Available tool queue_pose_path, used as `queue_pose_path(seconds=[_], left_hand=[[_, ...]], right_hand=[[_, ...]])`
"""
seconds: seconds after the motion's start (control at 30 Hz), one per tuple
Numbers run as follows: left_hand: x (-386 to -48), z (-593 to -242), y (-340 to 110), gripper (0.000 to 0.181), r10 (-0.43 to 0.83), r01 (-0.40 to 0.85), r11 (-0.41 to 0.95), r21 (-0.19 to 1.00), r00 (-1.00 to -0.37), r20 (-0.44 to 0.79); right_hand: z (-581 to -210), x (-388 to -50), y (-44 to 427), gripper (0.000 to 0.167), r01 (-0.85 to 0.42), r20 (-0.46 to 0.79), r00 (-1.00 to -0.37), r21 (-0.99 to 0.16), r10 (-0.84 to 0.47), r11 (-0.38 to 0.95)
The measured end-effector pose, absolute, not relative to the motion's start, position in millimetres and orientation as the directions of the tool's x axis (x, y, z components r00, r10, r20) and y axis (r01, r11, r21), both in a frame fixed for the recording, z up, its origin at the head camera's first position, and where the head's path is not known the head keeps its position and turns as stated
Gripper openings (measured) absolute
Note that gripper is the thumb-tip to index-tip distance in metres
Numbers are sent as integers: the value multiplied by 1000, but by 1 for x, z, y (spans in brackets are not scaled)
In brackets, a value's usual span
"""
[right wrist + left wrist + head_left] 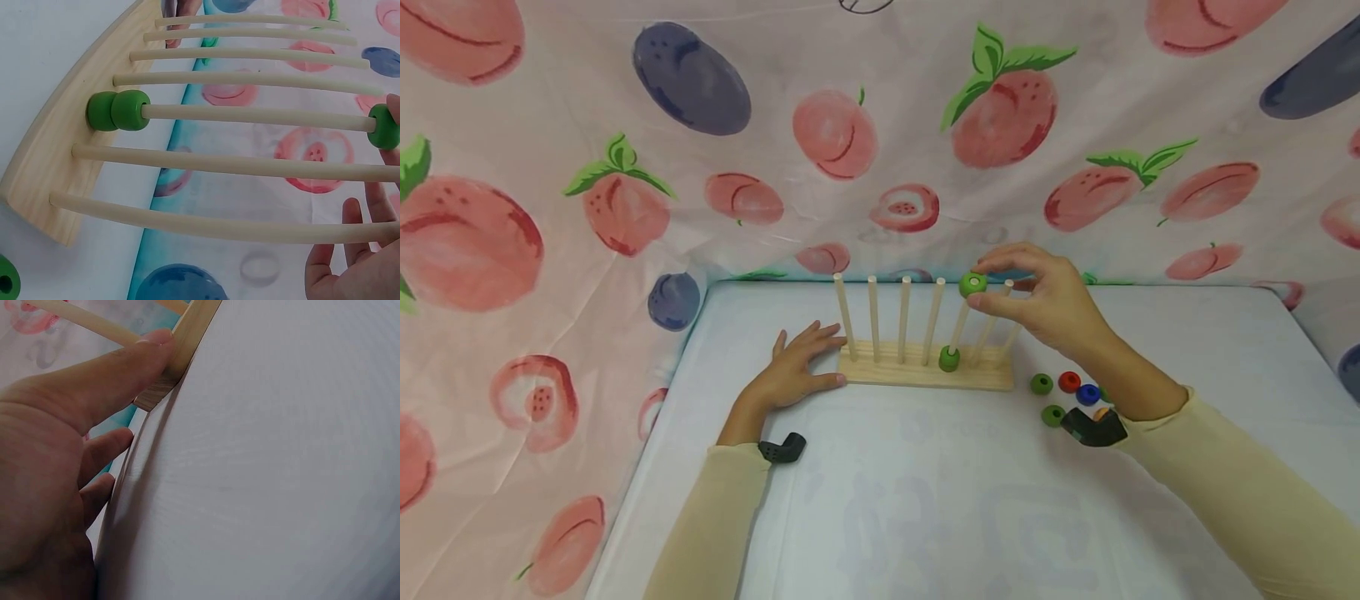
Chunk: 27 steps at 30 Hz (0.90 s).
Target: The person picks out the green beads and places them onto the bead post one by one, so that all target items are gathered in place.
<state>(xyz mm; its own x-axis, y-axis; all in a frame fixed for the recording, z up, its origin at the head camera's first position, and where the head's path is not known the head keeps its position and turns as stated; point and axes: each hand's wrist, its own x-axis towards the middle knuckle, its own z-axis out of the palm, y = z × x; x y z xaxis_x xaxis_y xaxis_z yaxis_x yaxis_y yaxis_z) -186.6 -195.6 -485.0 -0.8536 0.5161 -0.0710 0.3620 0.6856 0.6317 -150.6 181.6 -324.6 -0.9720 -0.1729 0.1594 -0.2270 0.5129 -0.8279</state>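
Note:
A wooden peg rack point(917, 377) with several upright pegs stands on the white-covered table. My right hand point(1054, 302) pinches a green bead point(967, 287) between thumb and fingertips. The bead sits around the top of one peg, whose tip shows in its hole. Two green beads point(119, 110) are stacked at the foot of that same peg, against the base. At the rack's left end, my left hand point(793, 367) lies with fingers extended. Its thumb point(134, 369) touches the base's end; the index finger is hidden in the left wrist view.
Right of the rack lie loose green beads point(1041, 384), a red bead point(1070, 382), a blue bead point(1087, 395) and an orange bead point(1101, 413), partly covered by the right wrist camera point(1093, 428). A fruit-print cloth point(850, 50) hangs behind the table.

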Motion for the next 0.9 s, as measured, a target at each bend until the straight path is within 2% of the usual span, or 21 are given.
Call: queue_pose_path(seconds=[0.9], left_hand=[[-187, -486, -195, 69, 512, 352, 685, 637, -855, -78]], right_hand=[[-330, -152, 184, 34, -223, 150, -973, -802, -173, 554]])
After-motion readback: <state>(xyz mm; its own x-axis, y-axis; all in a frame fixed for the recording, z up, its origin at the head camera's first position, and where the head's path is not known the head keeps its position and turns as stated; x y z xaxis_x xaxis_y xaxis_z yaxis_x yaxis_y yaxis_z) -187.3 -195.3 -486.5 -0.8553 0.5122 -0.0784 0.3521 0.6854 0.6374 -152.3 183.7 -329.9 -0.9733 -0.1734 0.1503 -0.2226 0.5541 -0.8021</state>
